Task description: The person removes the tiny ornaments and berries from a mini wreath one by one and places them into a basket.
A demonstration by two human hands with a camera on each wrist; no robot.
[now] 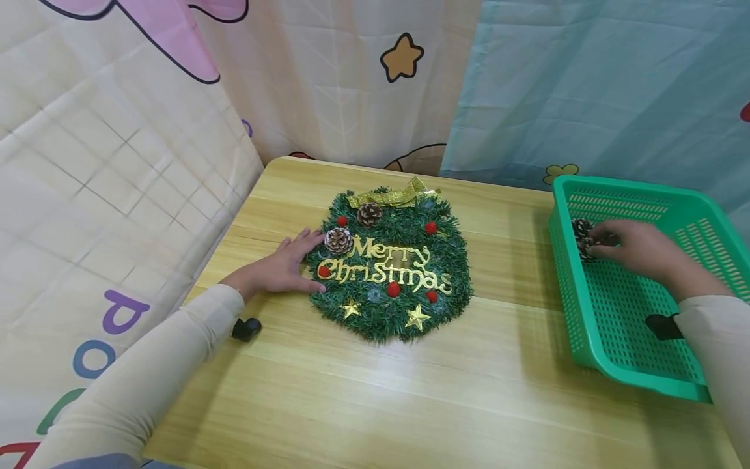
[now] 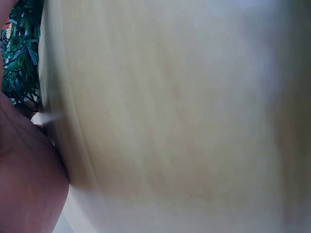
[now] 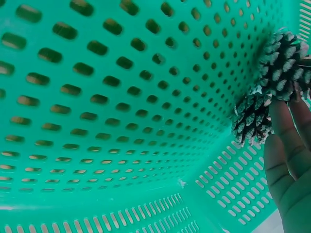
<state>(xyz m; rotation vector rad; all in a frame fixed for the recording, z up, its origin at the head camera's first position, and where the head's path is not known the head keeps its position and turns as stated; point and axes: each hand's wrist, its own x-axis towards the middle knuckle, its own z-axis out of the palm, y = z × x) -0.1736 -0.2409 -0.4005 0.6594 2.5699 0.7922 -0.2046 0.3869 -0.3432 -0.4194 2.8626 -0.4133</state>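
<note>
Head view, centre of frame: green Christmas wreath [image 1: 391, 267] lies flat on the wooden table [image 1: 375, 391]. It carries gold "Merry Christmas" lettering, a gold bow [image 1: 394, 194] at its top, two pine cones on the wreath [image 1: 338, 240] at upper left, red berries and gold stars.

Left hand [image 1: 282, 267], left of centre: fingers straight and spread, palm down on the table, fingertips touching the wreath's left edge beside the lower of its cones. Holding nothing. The left wrist view is mostly blurred table, with a strip of green needles at the upper left.

Right side of frame: green perforated basket [image 1: 592, 339] stands on the table, well apart from the wreath. Right hand [image 1: 635, 247] is inside it, at the near-left wall. In the right wrist view the fingers [image 3: 284, 126] touch two loose pine cones [image 3: 272, 82] lying against the basket's corner, upper right of that frame. Whether the grip has closed on a cone cannot be told; the thumb is out of sight.

Basket wall stands between the cones and the wreath. Printed curtains [image 1: 146, 130] hang behind and left of the table.
</note>
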